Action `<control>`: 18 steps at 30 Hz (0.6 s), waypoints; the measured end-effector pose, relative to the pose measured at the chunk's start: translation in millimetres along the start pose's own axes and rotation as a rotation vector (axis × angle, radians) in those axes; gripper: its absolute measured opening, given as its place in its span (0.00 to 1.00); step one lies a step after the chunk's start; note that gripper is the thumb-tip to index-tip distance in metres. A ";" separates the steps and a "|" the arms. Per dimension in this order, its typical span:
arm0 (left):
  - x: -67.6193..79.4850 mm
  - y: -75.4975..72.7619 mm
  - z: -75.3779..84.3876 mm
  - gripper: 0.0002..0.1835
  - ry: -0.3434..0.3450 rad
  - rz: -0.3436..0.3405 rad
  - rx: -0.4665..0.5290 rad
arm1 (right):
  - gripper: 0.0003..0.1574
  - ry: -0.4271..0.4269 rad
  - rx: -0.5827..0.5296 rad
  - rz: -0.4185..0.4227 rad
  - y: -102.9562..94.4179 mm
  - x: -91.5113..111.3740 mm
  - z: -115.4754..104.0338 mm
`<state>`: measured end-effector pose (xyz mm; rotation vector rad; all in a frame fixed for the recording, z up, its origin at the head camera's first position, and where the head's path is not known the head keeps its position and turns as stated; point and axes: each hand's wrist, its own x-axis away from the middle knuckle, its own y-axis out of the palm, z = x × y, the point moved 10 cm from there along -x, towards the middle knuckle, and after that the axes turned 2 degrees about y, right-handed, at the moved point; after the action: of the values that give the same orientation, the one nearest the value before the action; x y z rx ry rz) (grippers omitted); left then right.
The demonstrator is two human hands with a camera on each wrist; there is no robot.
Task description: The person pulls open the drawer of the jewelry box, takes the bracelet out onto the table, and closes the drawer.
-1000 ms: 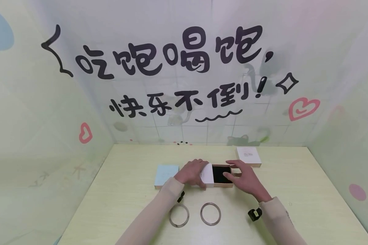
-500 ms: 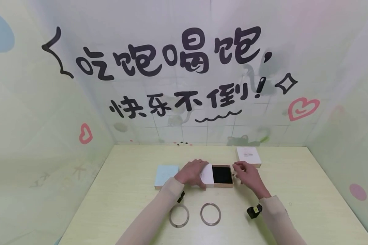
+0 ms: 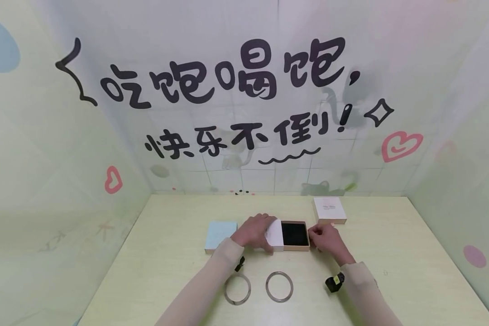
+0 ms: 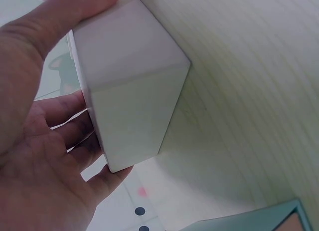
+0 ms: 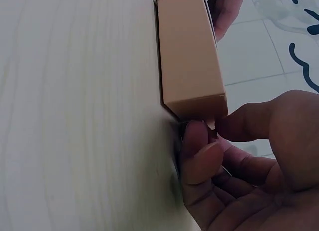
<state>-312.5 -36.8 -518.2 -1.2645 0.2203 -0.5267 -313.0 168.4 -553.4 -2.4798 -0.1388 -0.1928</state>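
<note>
A white box sleeve (image 3: 275, 236) lies on the table with its tan drawer (image 5: 192, 51) pulled partly out to the right. Black padding (image 3: 295, 234) fills the drawer's exposed part. My left hand (image 3: 253, 232) grips the sleeve, thumb on the near side and fingers across the far side, as the left wrist view shows. At the drawer's right end, my right hand (image 3: 330, 240) pinches a small brownish pull tab (image 5: 214, 133), mostly hidden by the fingertips. Nearer to me lie two pale grey bangles, the left bangle (image 3: 238, 303) and the right bangle (image 3: 279, 300).
A light blue box (image 3: 219, 233) stands just left of my left hand. Behind my right hand is another white box (image 3: 330, 209) with printed lettering. Printed curtains close off the back and sides of the pale wooden table (image 3: 403, 271).
My right hand has gone from spread fingers over the drawer's right end to pinching the pull tab just beyond it. The left hand, box and bangles stay put.
</note>
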 end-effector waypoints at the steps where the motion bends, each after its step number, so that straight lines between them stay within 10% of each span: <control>1: 0.0 0.4 -0.1 0.51 -0.002 -0.002 -0.002 | 0.14 0.002 0.000 0.002 -0.2 0.1 0.0; 18: -1.5 1.6 -1.0 0.51 0.000 0.006 0.010 | 0.07 -0.022 0.021 0.046 -2.1 -1.1 -0.4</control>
<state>-313.8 -36.6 -520.2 -1.2537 0.2216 -0.5218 -314.5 169.7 -552.0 -2.4624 -0.0925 -0.1446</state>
